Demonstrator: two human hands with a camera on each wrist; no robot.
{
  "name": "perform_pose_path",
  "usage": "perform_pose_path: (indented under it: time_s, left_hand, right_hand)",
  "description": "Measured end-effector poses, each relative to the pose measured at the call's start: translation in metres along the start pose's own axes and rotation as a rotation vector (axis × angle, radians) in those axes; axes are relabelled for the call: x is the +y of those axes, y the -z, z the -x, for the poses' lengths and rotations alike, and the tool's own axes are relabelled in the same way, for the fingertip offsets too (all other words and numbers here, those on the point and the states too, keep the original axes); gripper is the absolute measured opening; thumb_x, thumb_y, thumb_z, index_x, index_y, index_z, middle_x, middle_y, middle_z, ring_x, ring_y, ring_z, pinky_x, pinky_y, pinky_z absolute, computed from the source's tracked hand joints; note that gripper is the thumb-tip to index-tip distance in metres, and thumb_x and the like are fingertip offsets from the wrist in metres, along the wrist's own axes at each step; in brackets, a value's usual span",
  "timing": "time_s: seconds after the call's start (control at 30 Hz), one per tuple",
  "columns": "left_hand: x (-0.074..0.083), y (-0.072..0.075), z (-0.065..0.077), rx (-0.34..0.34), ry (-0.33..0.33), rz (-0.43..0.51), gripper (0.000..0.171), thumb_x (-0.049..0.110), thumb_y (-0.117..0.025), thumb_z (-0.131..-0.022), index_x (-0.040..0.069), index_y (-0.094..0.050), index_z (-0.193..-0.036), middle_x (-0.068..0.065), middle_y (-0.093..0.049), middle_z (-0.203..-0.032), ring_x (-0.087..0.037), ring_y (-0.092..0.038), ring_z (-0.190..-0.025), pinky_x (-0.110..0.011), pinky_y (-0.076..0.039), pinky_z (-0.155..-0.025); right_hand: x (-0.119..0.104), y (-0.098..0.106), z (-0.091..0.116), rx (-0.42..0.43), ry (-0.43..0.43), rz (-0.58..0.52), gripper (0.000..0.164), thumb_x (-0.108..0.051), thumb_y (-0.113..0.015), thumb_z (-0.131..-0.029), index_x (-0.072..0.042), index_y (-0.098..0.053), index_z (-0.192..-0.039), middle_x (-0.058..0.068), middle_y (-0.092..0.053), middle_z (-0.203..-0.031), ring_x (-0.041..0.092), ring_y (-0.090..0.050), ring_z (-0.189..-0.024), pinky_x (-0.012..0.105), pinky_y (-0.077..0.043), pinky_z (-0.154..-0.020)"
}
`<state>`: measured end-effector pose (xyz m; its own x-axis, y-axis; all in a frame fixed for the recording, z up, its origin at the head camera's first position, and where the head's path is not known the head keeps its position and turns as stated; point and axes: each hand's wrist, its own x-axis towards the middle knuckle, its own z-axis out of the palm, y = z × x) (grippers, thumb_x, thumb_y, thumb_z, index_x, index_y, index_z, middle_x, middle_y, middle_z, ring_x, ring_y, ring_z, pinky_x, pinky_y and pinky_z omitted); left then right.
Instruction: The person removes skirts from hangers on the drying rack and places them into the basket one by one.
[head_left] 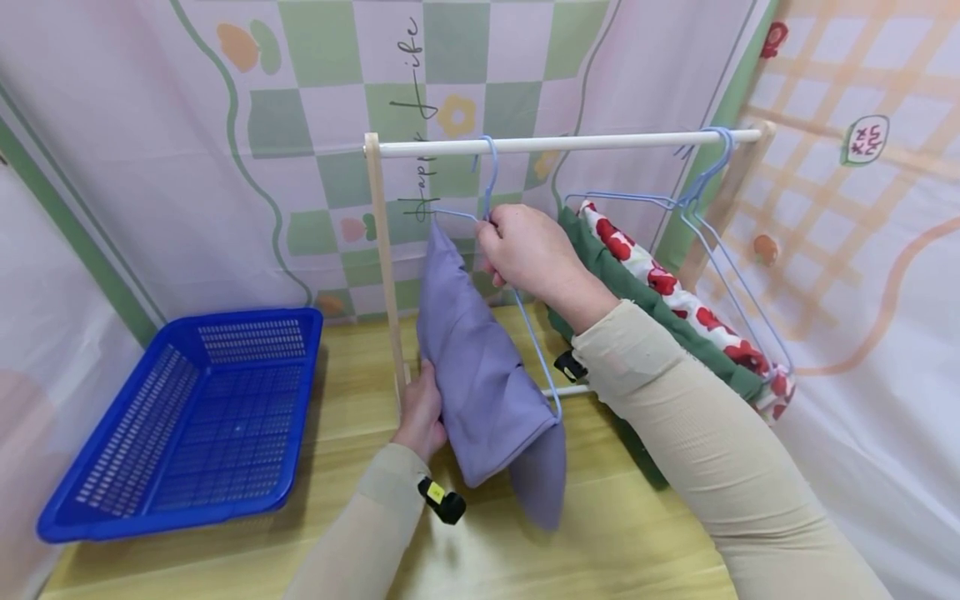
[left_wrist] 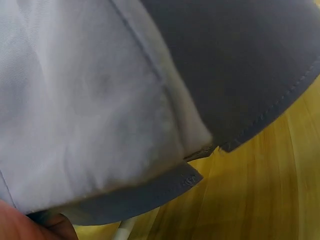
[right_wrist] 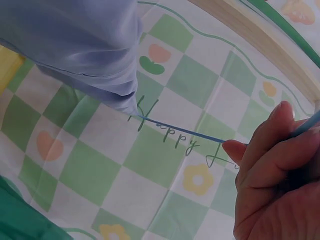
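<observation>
While the right hand (head_left: 528, 250) curls its fingers closed around the neck of a blue hanger (head_left: 537, 346), the left hand (head_left: 422, 412) touches the left side of the purple cloth (head_left: 480, 367) draped over it; whether those fingers grip cannot be told. The hanger's hook is over the white rail (head_left: 600, 143). Green cloth (head_left: 624, 268) and red-flowered cloth (head_left: 667, 283) hang to the right; a blue basket (head_left: 298, 425) sits left on the counter (head_left: 341, 417).

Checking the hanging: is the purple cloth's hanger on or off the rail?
On: the blue hanger hook loops over the white rail.
</observation>
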<state>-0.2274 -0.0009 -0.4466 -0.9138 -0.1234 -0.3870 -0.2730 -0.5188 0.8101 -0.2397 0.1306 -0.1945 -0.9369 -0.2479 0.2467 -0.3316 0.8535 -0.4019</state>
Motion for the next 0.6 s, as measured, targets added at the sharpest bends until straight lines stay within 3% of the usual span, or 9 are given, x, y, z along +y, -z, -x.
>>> perform_pose_path:
  time_s: [0.33,0.6]
  left_hand:
    - [-0.001,0.001,0.002,-0.011,-0.032,-0.075,0.067,0.049,-0.046,-0.109,-0.002,-0.042,-0.153,-0.015,-0.044,-0.155,-0.029,-0.043,-0.139,-0.046,-0.033,-0.123]
    - [-0.001,0.002,0.005,-0.017,-0.066,-0.082,0.063,0.045,-0.045,-0.110,-0.003,-0.046,-0.150,-0.016,-0.046,-0.152,-0.029,-0.045,-0.136,-0.045,-0.034,-0.122]
  right_hand:
    - [0.007,-0.001,0.001,0.094,0.064,0.116,0.038,-0.025,-0.039,-0.110,-0.008,-0.061,-0.084,0.008,-0.067,-0.074,0.028,-0.064,-0.075,0.044,-0.054,-0.075]
    - [0.011,-0.001,0.001,0.137,0.055,0.189,0.039,-0.025,-0.039,-0.109,-0.006,-0.059,-0.082,0.012,-0.063,-0.081,0.033,-0.063,-0.078,0.049,-0.054,-0.075]
